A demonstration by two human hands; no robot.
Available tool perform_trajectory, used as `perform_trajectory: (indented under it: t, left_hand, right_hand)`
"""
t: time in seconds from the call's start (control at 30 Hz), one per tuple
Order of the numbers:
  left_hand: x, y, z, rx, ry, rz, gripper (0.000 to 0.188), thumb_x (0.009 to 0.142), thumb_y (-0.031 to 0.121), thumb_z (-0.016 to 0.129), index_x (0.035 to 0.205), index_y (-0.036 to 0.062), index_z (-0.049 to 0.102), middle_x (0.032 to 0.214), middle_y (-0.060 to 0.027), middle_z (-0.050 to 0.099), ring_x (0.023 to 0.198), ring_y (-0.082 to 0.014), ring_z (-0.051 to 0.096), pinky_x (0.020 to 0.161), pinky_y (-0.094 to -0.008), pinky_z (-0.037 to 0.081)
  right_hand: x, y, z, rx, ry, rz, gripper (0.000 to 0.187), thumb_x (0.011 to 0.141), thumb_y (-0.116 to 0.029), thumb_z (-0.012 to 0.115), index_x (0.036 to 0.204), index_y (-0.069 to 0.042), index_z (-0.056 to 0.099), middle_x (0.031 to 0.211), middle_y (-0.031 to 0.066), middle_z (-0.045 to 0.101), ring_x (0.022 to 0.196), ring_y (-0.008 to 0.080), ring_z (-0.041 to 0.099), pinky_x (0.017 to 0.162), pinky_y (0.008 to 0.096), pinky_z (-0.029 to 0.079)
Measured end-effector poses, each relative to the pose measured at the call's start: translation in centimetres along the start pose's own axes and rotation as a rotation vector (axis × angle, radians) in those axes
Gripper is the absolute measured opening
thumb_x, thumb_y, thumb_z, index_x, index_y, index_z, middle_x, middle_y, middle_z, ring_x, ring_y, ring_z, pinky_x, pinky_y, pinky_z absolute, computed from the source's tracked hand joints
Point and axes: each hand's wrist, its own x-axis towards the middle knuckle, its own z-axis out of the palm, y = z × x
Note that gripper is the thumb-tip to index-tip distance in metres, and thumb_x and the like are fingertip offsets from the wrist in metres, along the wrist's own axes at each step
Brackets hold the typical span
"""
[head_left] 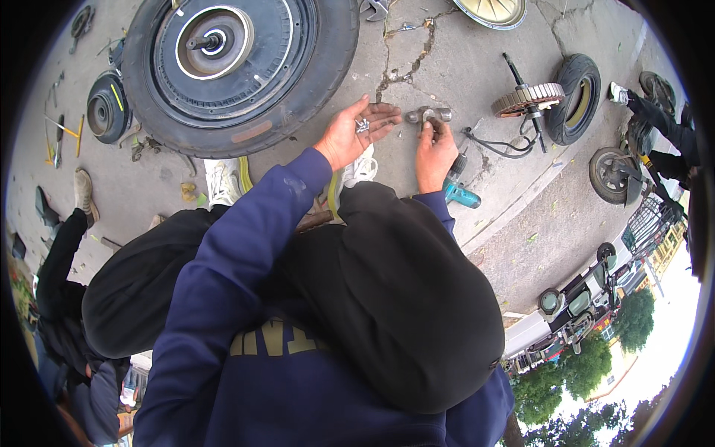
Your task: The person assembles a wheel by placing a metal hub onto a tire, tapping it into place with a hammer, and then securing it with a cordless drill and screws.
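My left hand point(347, 138) is turned palm up with its fingers stretched out. Several small silver screws point(363, 125) lie in it at the base of the fingers. Just to its right, my right hand point(435, 153) is closed on a hammer, whose steel head point(441, 115) sticks out past the fingertips. The hammer's handle is hidden by the hand. Beyond my left hand a large wheel with a black tyre point(298, 97) lies flat, its hub axle point(202, 42) pointing up. A teal cordless drill point(463, 195) rests on the ground beside my right wrist.
To the right lie a motor stator point(527, 100) with its shaft and black cable, and a loose tyre point(575, 104). A smaller wheel point(109, 108) and hand tools point(68, 138) are on the left. Other people point(655, 119) are near both sides. Cracks run through the concrete point(406, 74).
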Motion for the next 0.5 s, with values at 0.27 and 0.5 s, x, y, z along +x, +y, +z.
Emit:
perform_trajectory:
  t: [0.27, 0.5]
  left_hand:
    - [-1.5, 1.6, -0.4, -0.013, -0.009, 0.014, 0.054, 0.107, 0.041, 0.041, 0.128, -0.0057, 0.057, 0.135, -0.0203, 0.060, 0.127, -0.0289, 0.059, 0.104, -0.0346, 0.050]
    - [-1.4, 1.4, -0.4, 0.031, 0.023, 0.039, 0.058, 0.108, 0.043, 0.037, 0.134, -0.0065, 0.052, 0.139, -0.0194, 0.057, 0.131, -0.0275, 0.055, 0.111, -0.0366, 0.043]
  right_hand:
    - [-2.3, 6.7, 5.7, -0.499, -0.185, -0.182, 0.017, 0.085, -0.014, 0.071, 0.096, -0.003, 0.063, 0.100, 0.0203, 0.064, 0.087, 0.0413, 0.067, 0.073, 0.0493, 0.055]
    - [-2.8, -3.4, 0.2, 0.272, -0.312, -0.069, 0.019, 0.088, -0.009, 0.073, 0.102, 0.002, 0.069, 0.093, 0.0136, 0.073, 0.076, 0.0184, 0.072, 0.069, 0.0311, 0.057]
